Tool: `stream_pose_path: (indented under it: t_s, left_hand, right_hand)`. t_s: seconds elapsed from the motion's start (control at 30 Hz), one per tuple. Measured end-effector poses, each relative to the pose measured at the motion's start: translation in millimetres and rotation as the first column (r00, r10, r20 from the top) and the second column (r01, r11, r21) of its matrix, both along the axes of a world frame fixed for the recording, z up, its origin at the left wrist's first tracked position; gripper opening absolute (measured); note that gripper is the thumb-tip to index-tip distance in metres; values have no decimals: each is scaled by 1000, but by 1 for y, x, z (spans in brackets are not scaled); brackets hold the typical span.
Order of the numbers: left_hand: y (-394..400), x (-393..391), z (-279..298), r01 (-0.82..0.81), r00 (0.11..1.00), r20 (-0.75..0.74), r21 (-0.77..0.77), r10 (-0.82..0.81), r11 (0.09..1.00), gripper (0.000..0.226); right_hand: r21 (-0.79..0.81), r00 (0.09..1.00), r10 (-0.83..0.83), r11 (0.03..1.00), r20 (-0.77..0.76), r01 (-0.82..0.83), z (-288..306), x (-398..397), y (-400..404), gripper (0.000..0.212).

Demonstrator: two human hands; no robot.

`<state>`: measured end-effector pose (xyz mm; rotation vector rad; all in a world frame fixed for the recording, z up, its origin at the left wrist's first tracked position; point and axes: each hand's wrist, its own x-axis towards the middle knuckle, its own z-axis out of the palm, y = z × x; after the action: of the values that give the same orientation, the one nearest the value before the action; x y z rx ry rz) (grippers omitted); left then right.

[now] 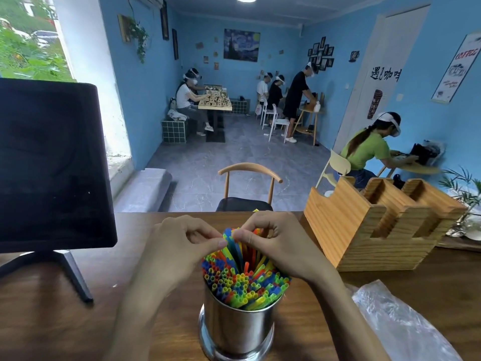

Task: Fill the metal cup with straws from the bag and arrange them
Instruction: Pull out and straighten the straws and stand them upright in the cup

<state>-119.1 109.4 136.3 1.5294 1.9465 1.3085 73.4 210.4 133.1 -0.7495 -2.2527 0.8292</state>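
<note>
A shiny metal cup point(238, 332) stands on the wooden table near the front edge, packed with colourful straws point(244, 282). A few taller straws stick up at the back of the bunch. My left hand point(182, 246) pinches the top of those raised straws from the left with thumb and forefinger. My right hand point(273, 241) pinches the same tops from the right, its fingers curled over them. The clear plastic bag point(398, 324) lies crumpled on the table to the right of the cup.
A dark monitor point(52, 165) on a stand fills the left side. A wooden organiser box point(372, 230) sits at the right rear of the table. A chair point(247, 188) stands beyond the far edge. Several people work at tables farther back.
</note>
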Motion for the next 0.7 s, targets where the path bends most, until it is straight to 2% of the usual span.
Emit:
stream_pose_path:
  t_s: [0.1, 0.2, 0.3, 0.4, 0.57, 0.7]
  left_hand:
    - [-3, 4, 4, -12, 999, 44, 120, 7, 993, 8]
    - [-7, 15, 12, 13, 985, 160, 270, -58, 963, 8]
    - [-10, 25, 19, 3, 938, 309, 453, -160, 892, 10]
    - [-11, 32, 22, -42, 873, 414, 589, -257, 807, 8]
    - [-12, 31, 26, -162, 823, 484, 702, -298, 693, 7]
    - [-16, 32, 31, -215, 794, 517, 731, -319, 648, 6]
  right_hand:
    - [1, 1000, 17, 1000, -2, -17, 1, -1, -2, 20]
    - [9, 998, 39, 999, 45, -39, 3, 0, -3, 30]
    - [66, 991, 45, 996, 122, -53, 4, 0, -4, 28]
    - [90, 991, 57, 994, 120, -68, 4, -1, -5, 19]
    - [52, 991, 84, 995, 108, -90, 5, 2, -6, 17]
    - [40, 997, 61, 997, 43, -63, 4, 3, -5, 14]
